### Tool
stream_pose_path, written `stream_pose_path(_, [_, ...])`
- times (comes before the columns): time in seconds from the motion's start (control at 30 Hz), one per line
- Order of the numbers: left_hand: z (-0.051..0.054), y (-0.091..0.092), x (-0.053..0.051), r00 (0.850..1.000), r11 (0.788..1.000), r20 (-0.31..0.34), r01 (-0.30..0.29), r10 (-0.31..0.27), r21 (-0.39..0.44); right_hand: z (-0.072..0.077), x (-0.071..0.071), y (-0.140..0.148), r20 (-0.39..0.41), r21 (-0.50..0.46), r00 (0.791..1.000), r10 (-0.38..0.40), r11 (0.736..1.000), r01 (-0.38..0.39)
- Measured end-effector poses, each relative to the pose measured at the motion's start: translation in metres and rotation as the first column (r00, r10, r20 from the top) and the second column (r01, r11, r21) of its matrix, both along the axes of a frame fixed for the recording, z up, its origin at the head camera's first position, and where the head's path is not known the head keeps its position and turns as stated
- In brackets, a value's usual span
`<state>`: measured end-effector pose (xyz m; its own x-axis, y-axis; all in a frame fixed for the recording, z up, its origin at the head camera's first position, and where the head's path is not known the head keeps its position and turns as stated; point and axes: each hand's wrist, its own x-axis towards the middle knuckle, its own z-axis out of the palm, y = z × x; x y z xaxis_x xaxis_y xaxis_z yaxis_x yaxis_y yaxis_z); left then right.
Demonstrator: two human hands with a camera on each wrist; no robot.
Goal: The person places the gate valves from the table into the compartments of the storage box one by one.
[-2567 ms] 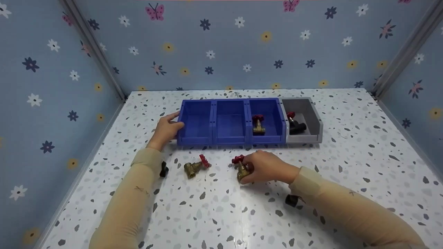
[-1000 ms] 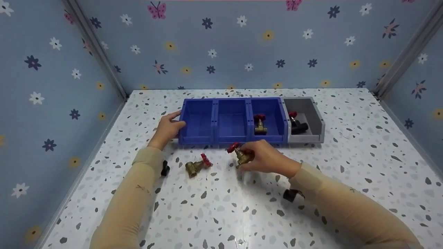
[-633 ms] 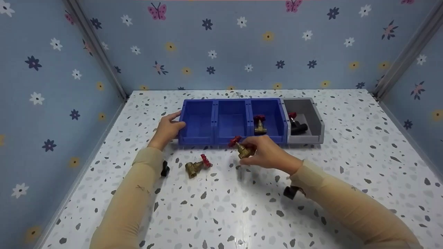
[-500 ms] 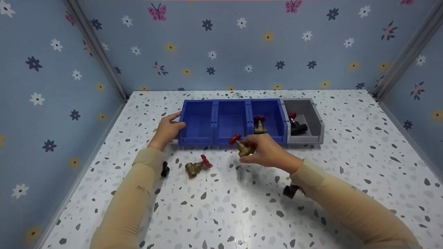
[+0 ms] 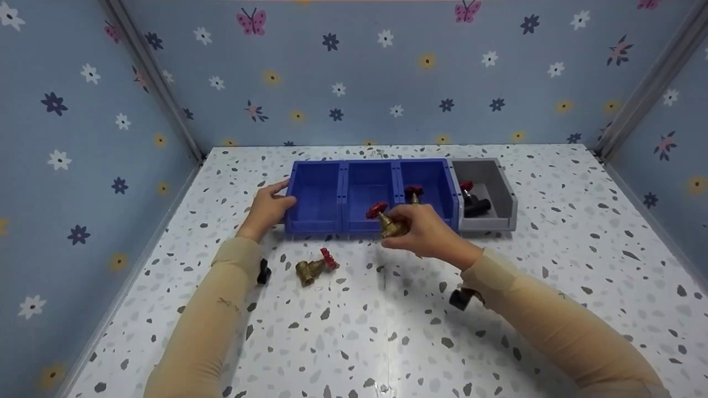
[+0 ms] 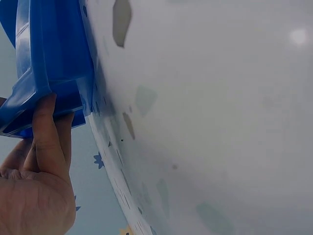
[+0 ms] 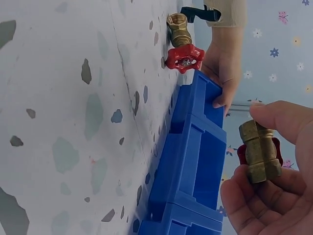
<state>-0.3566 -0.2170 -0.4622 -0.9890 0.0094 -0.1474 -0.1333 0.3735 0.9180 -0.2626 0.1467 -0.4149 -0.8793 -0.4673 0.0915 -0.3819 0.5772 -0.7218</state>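
Brass valve with a red handwheel is what the right hand has, pinched between thumb and fingers, so that grip is narrow and wrapped on the valve body. It's up off the desk, tilted, wheel leaning up and to the left. From the head view it overlaps the front edge of the second blue bin; can't really tell if it's over that edge or just in front. Body's a dull gold, kinda chunky with flat-sided ends, and in the right wrist view bits of the red wheel poke out behind it.

Left hand has hold of the side wall of the leftmost blue bin, thumb by the rim, fingers on the outside.

Second brass valve is lying on the desk in front of the bins, pretty much the same look: open threaded port, red wheel with a wavy edge and a nut in the middle. Another red-wheeled valve sits in the third blue bin, partly hidden by the right hand. Grey bin at the right end has a black fitting with a red wheel in it. All four bins sit side by side in one row.
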Motion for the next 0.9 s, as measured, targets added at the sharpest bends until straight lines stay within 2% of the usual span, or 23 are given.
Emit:
stream_pose_path(0.4, [0.003,0.001,0.005,1.0,0.999,0.002,0.01,-0.01,0.041,0.003,-0.007,-0.004,-0.024,-0.04,0.999,-0.036,0.999,0.035])
stream_pose_path(0.67, [0.002,0.001,0.004,1.0,0.999,-0.011,0.006,-0.006,0.051,0.006,-0.011,-0.007,-0.017,-0.056,0.997,-0.078,0.995,0.076])
stream_pose_path(0.9, [0.001,0.001,0.004,1.0,0.999,-0.01,0.006,-0.006,0.034,0.008,-0.015,-0.01,-0.013,-0.057,0.993,-0.116,0.992,0.115])
